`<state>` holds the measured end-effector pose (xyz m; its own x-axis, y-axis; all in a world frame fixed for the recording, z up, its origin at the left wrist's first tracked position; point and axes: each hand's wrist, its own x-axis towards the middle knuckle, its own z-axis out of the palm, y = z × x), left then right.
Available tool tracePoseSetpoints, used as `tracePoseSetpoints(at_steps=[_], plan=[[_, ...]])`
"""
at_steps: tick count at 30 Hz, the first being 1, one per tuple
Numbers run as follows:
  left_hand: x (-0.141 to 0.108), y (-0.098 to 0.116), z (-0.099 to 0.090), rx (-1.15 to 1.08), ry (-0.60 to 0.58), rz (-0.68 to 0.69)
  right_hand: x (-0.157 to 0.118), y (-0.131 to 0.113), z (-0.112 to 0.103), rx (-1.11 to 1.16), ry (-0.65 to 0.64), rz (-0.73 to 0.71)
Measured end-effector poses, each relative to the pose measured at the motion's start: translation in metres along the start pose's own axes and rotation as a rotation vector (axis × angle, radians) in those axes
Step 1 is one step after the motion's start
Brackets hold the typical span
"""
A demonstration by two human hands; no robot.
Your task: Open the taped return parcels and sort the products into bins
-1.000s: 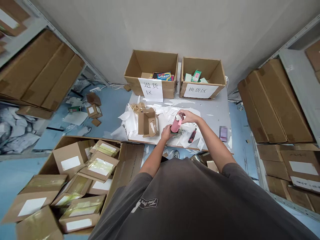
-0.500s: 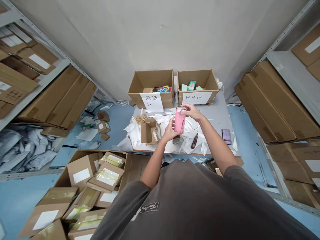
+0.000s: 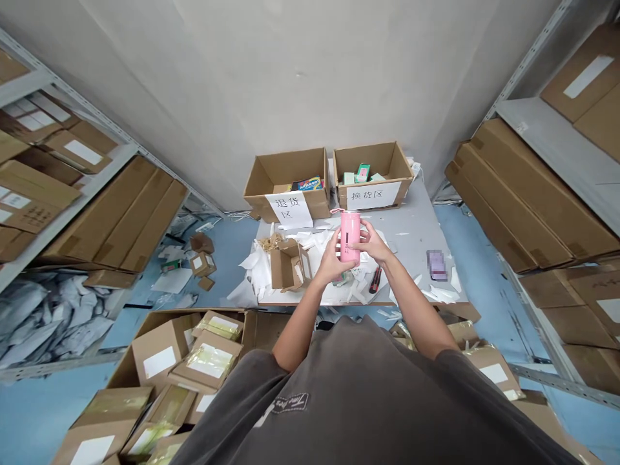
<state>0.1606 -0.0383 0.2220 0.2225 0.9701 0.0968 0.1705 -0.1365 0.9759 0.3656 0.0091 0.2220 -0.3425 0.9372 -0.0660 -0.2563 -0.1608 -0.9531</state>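
A pink bottle (image 3: 351, 231) with a pink strap loop at its top stands upright between my two hands above the table (image 3: 411, 232). My left hand (image 3: 331, 261) is wrapped round its left side and lower part. On its right side, the fingers of my right hand (image 3: 372, 244) press against it. Dark lettering shows on the bottle's front. Behind my hands lie white paper scraps. A small open carton (image 3: 287, 266) sits to the left, and a red and black cutter (image 3: 375, 279) lies just right of the bottle.
Two labelled cardboard boxes, one on the left (image 3: 320, 205) and one on the right (image 3: 407, 184), stand at the table's back. A purple phone-like item (image 3: 437, 265) lies at the right. Taped parcels (image 3: 208, 358) fill a large box at the lower left. Shelves flank both sides.
The bottle has turned, so its lettering now faces me and its strap shows at the upper left. My right hand has moved from the bottle's top down to its side. The view has shifted slightly.
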Motion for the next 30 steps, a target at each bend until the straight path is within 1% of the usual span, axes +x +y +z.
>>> tracePoseSetpoints(at_steps=[2, 4, 6, 7, 9, 11, 13, 15, 17, 19, 20, 23, 25, 26, 30], plan=[[0.001, 0.006, 0.001, -0.063, -0.028, -0.01, -0.008, -0.003, 0.001, 0.025, -0.018, -0.014], [0.002, 0.009, 0.002, -0.131, -0.066, -0.026, -0.014, -0.008, 0.0, 0.054, -0.079, 0.004], [0.003, 0.01, 0.003, -0.135, -0.065, -0.022, -0.018, -0.011, -0.001, 0.068, -0.101, 0.016], [0.003, 0.01, 0.004, -0.116, -0.053, -0.017, -0.019, -0.012, -0.001, 0.066, -0.085, 0.012], [0.003, 0.009, 0.007, -0.096, -0.034, -0.02, -0.02, -0.013, 0.001, 0.05, -0.013, -0.008], [0.003, 0.009, 0.011, -0.144, -0.036, -0.026, -0.019, -0.014, 0.004, 0.025, 0.07, -0.036], [0.003, 0.01, 0.013, -0.22, -0.039, -0.013, -0.019, -0.017, 0.006, 0.002, 0.115, -0.061], [0.002, 0.013, 0.012, -0.283, -0.046, 0.012, -0.02, -0.021, 0.006, -0.004, 0.086, -0.056], [0.002, 0.016, 0.009, -0.319, -0.077, 0.021, -0.021, -0.026, 0.003, 0.006, 0.014, -0.019], [0.001, 0.018, 0.006, -0.298, -0.098, 0.016, -0.021, -0.029, 0.0, 0.006, -0.029, 0.001], [0.0, 0.018, 0.005, -0.261, -0.087, 0.013, -0.021, -0.03, 0.0, -0.007, -0.023, -0.009], [-0.002, 0.019, 0.007, -0.115, 0.013, 0.008, -0.021, -0.03, 0.001, -0.084, 0.063, -0.079], [-0.003, 0.019, 0.01, -0.063, 0.064, 0.016, -0.022, -0.03, 0.004, -0.13, 0.102, -0.112], [-0.003, 0.02, 0.012, -0.062, 0.064, 0.024, -0.023, -0.03, 0.005, -0.137, 0.099, -0.117], [-0.005, 0.021, 0.018, -0.115, -0.004, 0.068, -0.022, -0.034, 0.006, -0.07, 0.019, -0.09]])
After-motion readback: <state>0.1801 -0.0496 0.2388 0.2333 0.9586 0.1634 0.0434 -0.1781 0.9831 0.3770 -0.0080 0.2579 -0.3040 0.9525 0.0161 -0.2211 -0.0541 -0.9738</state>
